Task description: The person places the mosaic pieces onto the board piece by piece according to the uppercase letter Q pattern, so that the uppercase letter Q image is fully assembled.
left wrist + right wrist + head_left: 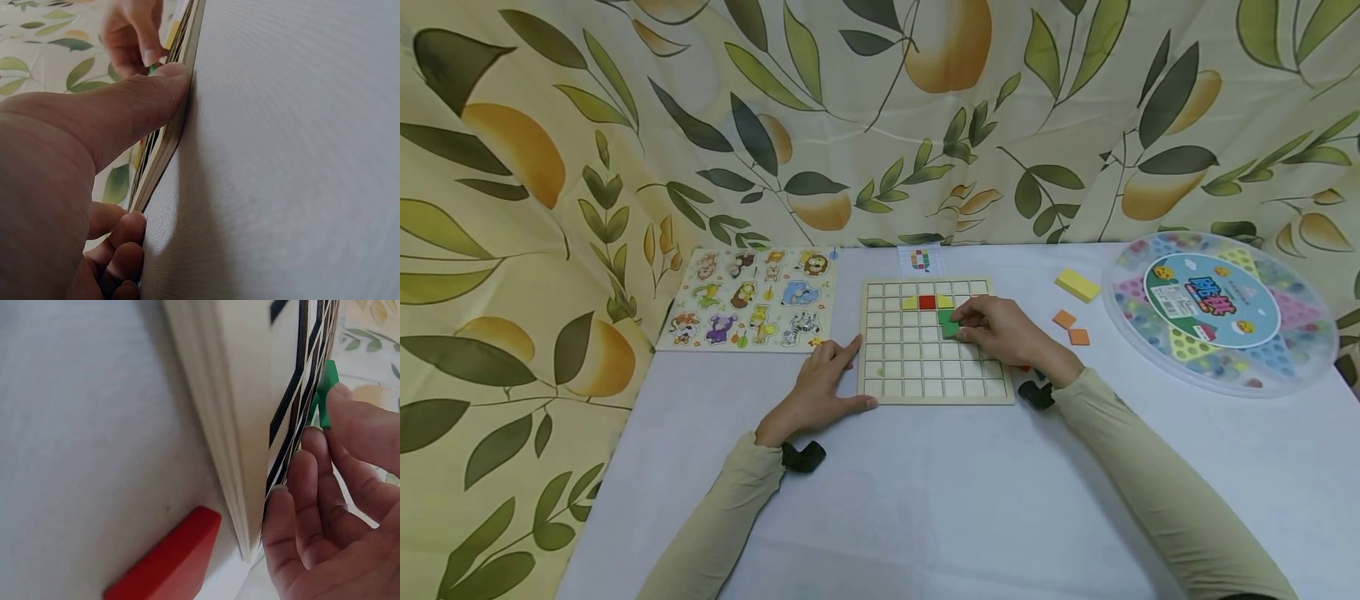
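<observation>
A wooden grid board lies on the white table. On its upper rows sit a red square tile with a yellow piece on one side and another on the other. Just below the right yellow piece is a green tile. My right hand pinches a second green tile between thumb and finger, right at the grid surface; whether it is seated in a cell cannot be told. My left hand touches the board's lower left corner, thumb extended against the near edge and index finger along the left side.
A small pattern card lies behind the board. An animal puzzle board is to the left. On the right are a yellow block, orange tiles and a round clear game box. A red block lies beside the board.
</observation>
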### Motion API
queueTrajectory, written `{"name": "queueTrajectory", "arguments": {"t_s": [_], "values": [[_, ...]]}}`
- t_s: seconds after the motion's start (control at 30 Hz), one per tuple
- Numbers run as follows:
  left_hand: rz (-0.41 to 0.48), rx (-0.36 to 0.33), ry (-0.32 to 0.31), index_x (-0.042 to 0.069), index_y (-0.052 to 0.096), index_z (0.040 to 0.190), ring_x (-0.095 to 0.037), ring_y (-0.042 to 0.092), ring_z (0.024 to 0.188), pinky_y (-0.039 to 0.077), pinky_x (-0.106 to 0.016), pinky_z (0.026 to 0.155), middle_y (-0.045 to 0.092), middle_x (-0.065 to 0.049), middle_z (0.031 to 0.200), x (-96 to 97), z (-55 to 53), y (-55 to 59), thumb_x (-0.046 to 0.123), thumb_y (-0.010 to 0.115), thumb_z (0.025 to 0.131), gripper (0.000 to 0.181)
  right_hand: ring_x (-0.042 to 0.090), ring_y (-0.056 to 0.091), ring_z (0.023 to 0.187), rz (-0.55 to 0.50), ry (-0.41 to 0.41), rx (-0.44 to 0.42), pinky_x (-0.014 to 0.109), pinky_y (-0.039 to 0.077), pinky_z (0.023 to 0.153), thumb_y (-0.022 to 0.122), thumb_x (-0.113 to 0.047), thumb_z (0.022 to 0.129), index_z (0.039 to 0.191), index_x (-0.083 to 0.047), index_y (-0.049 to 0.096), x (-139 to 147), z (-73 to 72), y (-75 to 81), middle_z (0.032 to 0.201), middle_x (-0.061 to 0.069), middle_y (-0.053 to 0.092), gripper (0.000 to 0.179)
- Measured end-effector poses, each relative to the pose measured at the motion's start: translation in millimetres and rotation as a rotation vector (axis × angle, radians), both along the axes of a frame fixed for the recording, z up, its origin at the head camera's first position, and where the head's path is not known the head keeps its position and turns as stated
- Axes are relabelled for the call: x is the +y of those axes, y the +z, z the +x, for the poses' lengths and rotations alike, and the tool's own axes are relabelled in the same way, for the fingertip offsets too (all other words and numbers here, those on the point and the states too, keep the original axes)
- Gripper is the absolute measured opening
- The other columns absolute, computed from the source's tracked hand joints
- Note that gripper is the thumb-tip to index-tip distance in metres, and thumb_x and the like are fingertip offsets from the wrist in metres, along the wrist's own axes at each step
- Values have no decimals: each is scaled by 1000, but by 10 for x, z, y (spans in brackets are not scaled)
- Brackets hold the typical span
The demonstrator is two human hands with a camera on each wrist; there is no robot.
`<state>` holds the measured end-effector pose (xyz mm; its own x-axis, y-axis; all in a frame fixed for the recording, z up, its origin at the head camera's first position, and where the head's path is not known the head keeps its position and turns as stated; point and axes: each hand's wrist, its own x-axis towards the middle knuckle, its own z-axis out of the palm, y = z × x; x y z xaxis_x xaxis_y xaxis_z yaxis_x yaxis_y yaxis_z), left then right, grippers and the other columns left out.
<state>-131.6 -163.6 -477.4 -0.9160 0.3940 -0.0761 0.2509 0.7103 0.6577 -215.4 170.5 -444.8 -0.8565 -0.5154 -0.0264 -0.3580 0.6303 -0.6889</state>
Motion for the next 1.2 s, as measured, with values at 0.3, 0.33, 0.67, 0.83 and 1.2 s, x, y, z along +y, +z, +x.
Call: {"name": "queueTrajectory", "arguments": {"t_s": [0.3, 0.33, 0.67, 0.83, 1.2], "values": [[13, 6, -5, 9, 29, 168, -19, 34, 98, 26, -35, 85, 44, -6, 109, 8, 9, 6, 40, 88, 87, 105, 29, 67, 102, 20, 2, -8, 49, 52, 95, 74, -5, 98, 120, 3, 71, -13, -22, -12, 114, 17, 72, 24], [12, 5, -4, 9, 29, 168, -18, 34, 98, 26, -35, 85, 44, -6, 109, 10, 11, 9, 40, 88, 87, 105, 29, 67, 102, 24, 0, -8, 49, 52, 95, 75, -5, 98, 120, 3, 71, -13, -27, -17, 114, 17, 72, 24], [2, -9, 1, 9, 29, 168, -19, 34, 99, 26, -34, 85, 44, -6, 110, 13, 11, 17, 41, 88, 87, 105, 27, 67, 100, 47, -18, 2, 45, 52, 92, 77, -10, 97, 117, -1, 72, -4, -42, -40, 111, 13, 72, 22], [-10, 8, -3, 9, 30, 168, -18, 35, 98, 27, -33, 83, 45, -6, 110, 11, 2, -3, 41, 87, 87, 104, 26, 66, 99, 51, -14, 2, 45, 52, 92, 78, -9, 96, 116, -2, 73, -3, -54, -49, 111, 13, 72, 21], [-14, 10, -7, 9, 28, 168, -18, 35, 97, 27, -33, 82, 45, -7, 110, 3, -8, 3, 42, 88, 87, 106, 24, 68, 95, 26, -3, 36, 44, 52, 88, 80, -9, 94, 112, -4, 76, 0, -52, -29, 107, 11, 74, 19]]}}
